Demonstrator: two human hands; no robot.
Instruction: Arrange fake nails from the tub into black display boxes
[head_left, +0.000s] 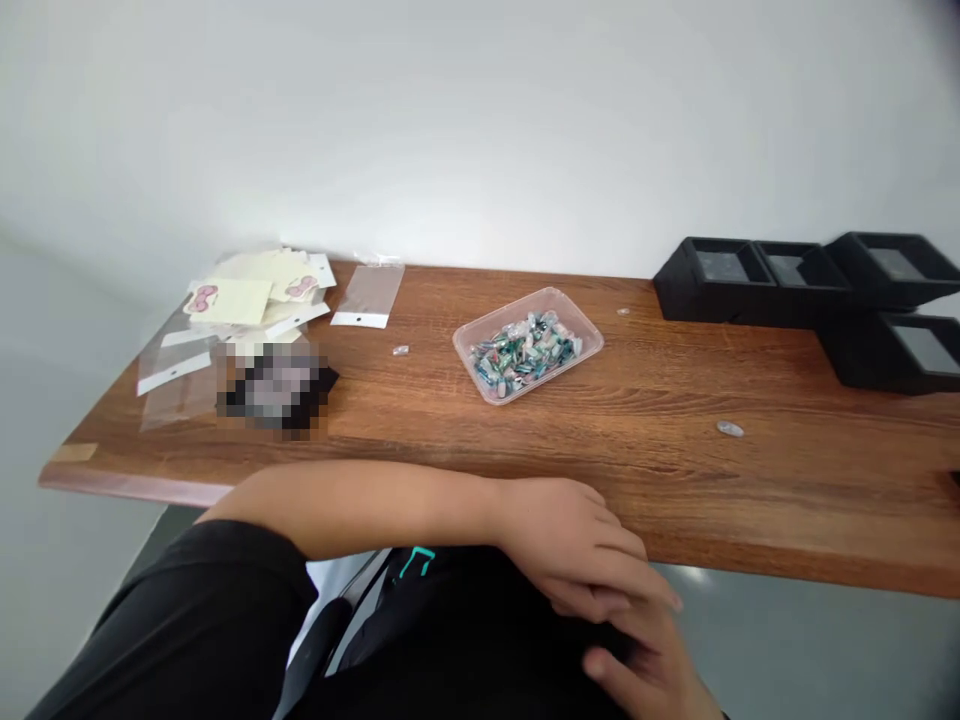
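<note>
My left hand (566, 535) reaches across my body at the table's front edge. Its fingers are stretched out and lie over my right hand (651, 655). The right hand is below it, thumb held apart, its other fingers partly hidden under the left. Neither hand shows an object in it. Beyond them on the table stands a clear plastic tub (480, 328) holding many small glossy pieces (529, 350) in teal, pink and clear, perhaps press-on nails. To the right of the hands lies one loose clear oval piece (730, 429).
Cream cards (232, 300) and clear plastic bags (180, 395) pile at the left, by a pixelated dark item (277, 388). Another bag (369, 295) lies near the wall. Several black bins (750, 280) stand at the right. Small pieces (401, 351) lie loose on the wooden table (637, 450).
</note>
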